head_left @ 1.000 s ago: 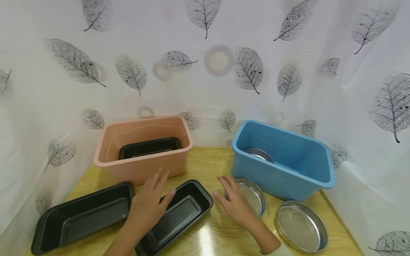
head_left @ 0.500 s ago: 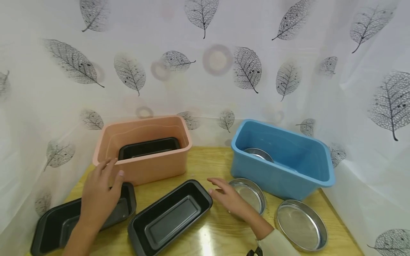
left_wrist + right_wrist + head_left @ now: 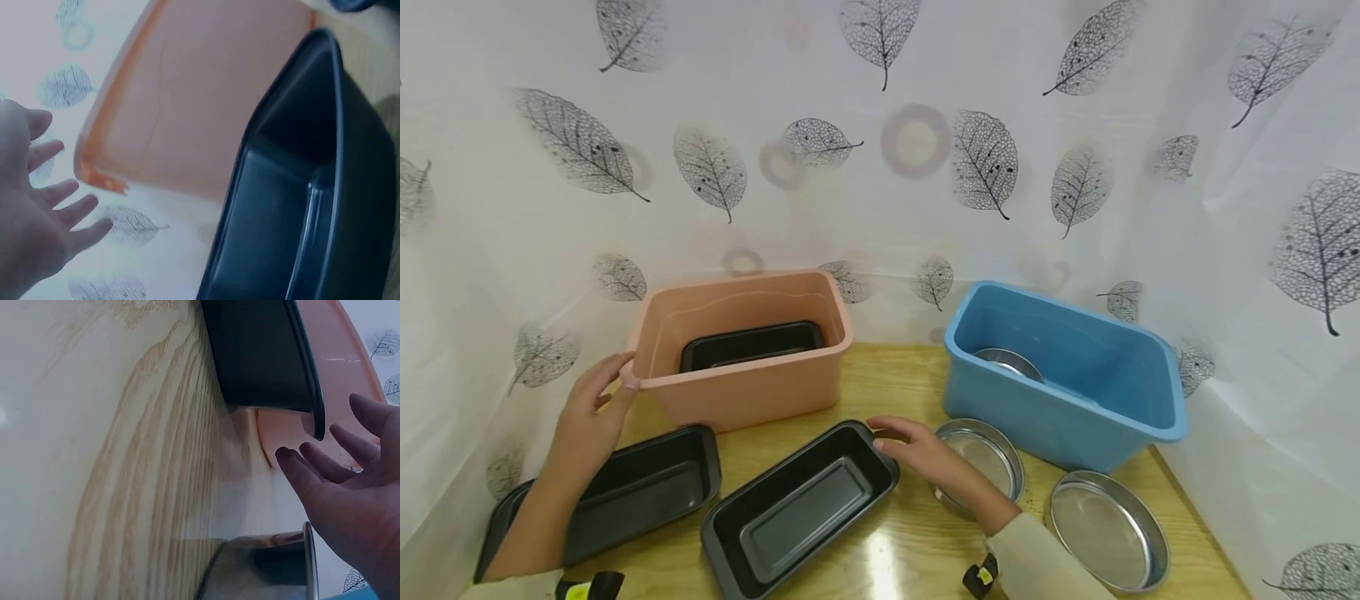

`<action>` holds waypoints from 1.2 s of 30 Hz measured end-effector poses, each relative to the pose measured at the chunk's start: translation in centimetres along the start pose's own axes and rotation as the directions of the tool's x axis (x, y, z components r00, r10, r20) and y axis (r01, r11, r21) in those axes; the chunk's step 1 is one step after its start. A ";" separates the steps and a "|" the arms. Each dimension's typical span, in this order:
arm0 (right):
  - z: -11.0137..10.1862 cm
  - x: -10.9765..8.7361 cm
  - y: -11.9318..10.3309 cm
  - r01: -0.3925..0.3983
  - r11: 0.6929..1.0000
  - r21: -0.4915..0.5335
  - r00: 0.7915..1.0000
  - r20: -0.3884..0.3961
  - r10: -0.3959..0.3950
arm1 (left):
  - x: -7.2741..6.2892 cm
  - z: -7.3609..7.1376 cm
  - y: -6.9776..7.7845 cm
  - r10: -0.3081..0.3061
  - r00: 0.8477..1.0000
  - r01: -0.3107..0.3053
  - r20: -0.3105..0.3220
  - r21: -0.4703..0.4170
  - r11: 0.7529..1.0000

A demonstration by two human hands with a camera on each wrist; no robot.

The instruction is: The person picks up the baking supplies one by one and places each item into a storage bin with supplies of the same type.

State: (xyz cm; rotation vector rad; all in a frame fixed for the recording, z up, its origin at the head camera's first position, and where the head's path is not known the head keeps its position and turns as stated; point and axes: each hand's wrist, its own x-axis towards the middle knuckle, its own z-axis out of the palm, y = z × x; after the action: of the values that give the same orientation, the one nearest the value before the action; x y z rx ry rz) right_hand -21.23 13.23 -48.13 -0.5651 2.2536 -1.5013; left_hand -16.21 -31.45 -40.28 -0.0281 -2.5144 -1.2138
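Note:
In the head view my left hand (image 3: 589,414) is at the left front corner of the pink bin (image 3: 752,396), its fingers by the rim. The left wrist view shows those fingers spread, with nothing held. A black loaf pan (image 3: 647,492) lies below that hand, partly hidden by the forearm. Toward the middle, another black loaf pan (image 3: 805,508) lies at an angle. Beside its far right corner is my right hand (image 3: 917,454), fingers loosely bent and holding nothing. Behind the right wrist a round metal pan (image 3: 988,454) is partly covered.
Inside the pink bin stands another dark loaf pan (image 3: 752,343). The blue bin (image 3: 1060,417) at the right holds a round metal pan (image 3: 1009,362). One more round pan (image 3: 1108,529) lies in front of it on the wooden table (image 3: 895,383). A leaf-printed sheet (image 3: 865,225) hangs behind.
My left hand has moved left from over the middle loaf pan to the pink bin's left corner. My right hand has shifted slightly left toward the middle loaf pan's corner.

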 end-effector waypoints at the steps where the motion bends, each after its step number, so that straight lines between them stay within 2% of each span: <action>1: 0.1 0.1 0.0 -0.003 1.000 0.016 1.000 0.007 0.002 | 0.2 -0.2 -0.3 -0.027 1.000 0.027 0.012 -0.015 1.000; 5: 0.4 0.5 0.2 -0.021 0.998 0.064 0.999 0.028 0.019 | 1.0 -0.6 -1.8 -0.106 0.992 0.110 0.075 -0.051 0.993; 7: 0.5 0.6 0.4 -0.028 0.997 0.067 0.999 0.034 0.025 | 1.4 -0.7 -2.6 -0.095 0.990 0.106 0.107 -0.096 0.990; 11: 0.7 0.7 0.4 -0.028 0.998 0.055 0.999 0.040 0.026 | 2.1 -0.8 -3.9 -0.032 0.989 0.062 0.143 -0.206 0.977; 17: 1.2 1.1 0.5 -0.012 0.999 0.047 1.000 0.027 0.010 | 3.1 -0.7 -5.2 -0.053 0.985 0.090 0.164 -0.228 0.969; 21: 1.6 1.3 0.4 -0.037 0.997 0.066 0.999 0.011 0.036 | 3.6 -0.6 -5.2 -0.083 0.980 0.121 0.181 -0.210 0.970; 29: 2.4 1.3 0.6 -0.051 0.991 0.120 0.998 -0.020 0.054 | 4.7 -0.4 -4.4 -0.168 0.958 0.204 0.231 -0.143 0.968; 36: 2.8 1.5 0.9 -0.040 0.986 0.164 0.999 -0.014 0.043 | 5.1 -0.3 -4.6 -0.182 0.954 0.231 0.240 -0.196 0.953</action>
State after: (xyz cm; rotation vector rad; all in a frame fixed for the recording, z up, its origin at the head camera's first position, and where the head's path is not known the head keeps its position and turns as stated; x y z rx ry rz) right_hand -21.18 10.54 -50.13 -0.4544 2.1161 -1.6568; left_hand -21.66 -35.23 -41.99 0.0518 -2.6048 -1.6578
